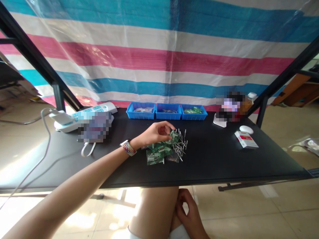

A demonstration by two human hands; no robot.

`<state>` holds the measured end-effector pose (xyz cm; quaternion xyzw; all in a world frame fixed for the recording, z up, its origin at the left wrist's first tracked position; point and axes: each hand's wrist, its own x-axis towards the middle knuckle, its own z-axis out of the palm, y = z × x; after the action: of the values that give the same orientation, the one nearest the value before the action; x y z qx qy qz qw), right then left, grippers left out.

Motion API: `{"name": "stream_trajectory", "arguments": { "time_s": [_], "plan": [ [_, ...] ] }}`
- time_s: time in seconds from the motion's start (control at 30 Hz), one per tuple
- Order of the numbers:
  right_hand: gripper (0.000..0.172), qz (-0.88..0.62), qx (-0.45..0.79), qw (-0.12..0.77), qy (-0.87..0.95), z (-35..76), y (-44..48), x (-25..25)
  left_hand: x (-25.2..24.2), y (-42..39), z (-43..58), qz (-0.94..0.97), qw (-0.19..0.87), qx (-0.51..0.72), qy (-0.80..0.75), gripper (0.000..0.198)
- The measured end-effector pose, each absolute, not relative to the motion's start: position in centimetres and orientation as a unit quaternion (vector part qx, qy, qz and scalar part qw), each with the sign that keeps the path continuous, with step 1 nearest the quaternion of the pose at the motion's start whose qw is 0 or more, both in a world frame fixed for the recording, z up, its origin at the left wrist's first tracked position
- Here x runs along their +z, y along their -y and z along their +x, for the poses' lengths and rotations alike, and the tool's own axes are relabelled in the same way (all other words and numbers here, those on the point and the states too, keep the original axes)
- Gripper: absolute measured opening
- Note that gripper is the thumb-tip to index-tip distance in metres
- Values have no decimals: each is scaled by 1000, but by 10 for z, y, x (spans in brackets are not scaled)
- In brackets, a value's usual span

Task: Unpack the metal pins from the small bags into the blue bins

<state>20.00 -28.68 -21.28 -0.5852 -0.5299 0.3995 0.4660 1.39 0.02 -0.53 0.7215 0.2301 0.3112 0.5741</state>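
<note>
My left hand (156, 132) reaches across the black table (224, 162) and rests on a heap of small clear bags with green parts (160, 151). Its fingers curl down and pinch one green piece at the top of the heap. Several loose metal pins (181, 144) lie just right of the bags. A beaded band sits on that wrist. My right hand (188, 212) lies below the table edge on my thigh, fingers loosely curled, with nothing visible in it.
Three blue bins (166, 111) line the back of the table. A white power strip (84, 114) and cable sit at back left. A small red-and-white box (246, 139) and a white puck (246, 129) lie at the right. A striped tarp hangs behind.
</note>
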Motion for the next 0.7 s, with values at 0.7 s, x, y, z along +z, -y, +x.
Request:
{"name": "stream_trajectory", "arguments": {
  "time_s": [0.7],
  "plan": [
    [19, -580, 344, 447, 588, 198, 276, -198, -6, -9, 11, 654, 615, 374, -233, 40]
  ]
}}
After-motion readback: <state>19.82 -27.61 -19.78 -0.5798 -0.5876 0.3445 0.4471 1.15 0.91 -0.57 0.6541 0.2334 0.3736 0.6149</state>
